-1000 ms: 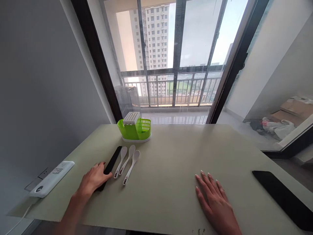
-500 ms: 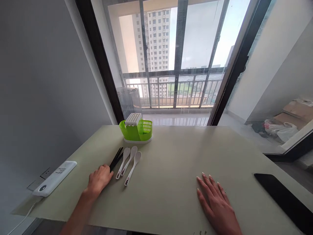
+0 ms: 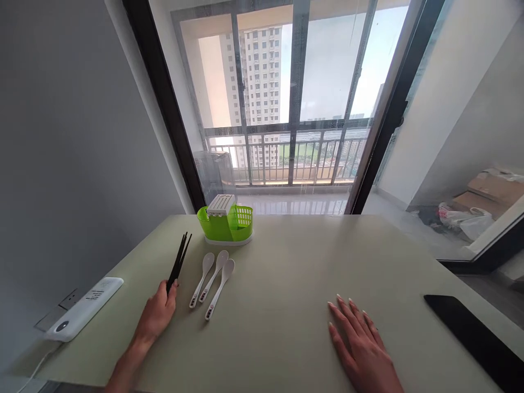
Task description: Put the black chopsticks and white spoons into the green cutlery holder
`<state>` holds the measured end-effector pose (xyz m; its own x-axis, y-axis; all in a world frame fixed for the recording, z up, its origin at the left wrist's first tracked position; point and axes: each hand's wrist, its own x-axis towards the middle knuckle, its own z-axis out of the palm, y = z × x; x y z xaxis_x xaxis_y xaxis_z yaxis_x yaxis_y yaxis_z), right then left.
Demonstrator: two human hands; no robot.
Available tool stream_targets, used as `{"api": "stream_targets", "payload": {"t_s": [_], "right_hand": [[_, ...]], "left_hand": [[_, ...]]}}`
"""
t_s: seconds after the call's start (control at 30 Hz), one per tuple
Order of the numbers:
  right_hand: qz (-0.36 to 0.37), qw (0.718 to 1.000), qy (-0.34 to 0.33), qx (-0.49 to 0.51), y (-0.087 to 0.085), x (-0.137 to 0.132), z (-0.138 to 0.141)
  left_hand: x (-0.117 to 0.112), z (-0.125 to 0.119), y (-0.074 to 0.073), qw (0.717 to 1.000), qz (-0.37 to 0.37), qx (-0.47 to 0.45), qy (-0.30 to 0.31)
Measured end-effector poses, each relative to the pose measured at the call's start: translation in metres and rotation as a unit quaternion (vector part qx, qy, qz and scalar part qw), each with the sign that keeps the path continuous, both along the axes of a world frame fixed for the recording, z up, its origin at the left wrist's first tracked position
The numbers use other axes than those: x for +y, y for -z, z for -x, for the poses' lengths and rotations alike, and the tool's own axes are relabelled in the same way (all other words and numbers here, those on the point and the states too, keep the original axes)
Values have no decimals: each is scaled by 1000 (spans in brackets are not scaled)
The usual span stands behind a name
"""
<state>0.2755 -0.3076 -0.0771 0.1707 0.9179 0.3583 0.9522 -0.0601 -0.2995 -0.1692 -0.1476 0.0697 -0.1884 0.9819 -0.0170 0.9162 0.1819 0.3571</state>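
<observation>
Black chopsticks [image 3: 179,261] in my left hand [image 3: 158,312]. Three white spoons [image 3: 213,283], dark marks on handles. Lime-green slotted holder [image 3: 226,224], white lid. Pale green desk [image 3: 295,262]. White power strip [image 3: 84,308]. Black phone [image 3: 475,335].

Small print on the white power strip [image 3: 82,313] is too blurred to read.

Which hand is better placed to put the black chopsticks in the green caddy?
Left, likely. The left hand grips the black chopsticks off the table, tips angled toward the green caddy on that side. The right hand lies flat and empty on the table, farther away.
</observation>
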Motion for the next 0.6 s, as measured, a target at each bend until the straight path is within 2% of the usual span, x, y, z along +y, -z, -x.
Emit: {"api": "stream_targets", "payload": {"t_s": [0.1,0.17,0.23,0.43,0.6], "right_hand": [[10,1000,4,-3,0,1,0],[17,1000,10,-5,0,2,1],[20,1000,16,-7,-1,4,6],[47,999,-11,-1,-15,22,40],[69,997,-27,18,-29,44,66]], "left_hand": [[-12,-23,5,991,-42,-118,39],[-21,-46,9,985,-60,-152,62],[-30,-72,13,980,-45,-166,103],[-49,-151,27,967,26,-134,215],[-58,-193,36,976,64,-7,209]]}}
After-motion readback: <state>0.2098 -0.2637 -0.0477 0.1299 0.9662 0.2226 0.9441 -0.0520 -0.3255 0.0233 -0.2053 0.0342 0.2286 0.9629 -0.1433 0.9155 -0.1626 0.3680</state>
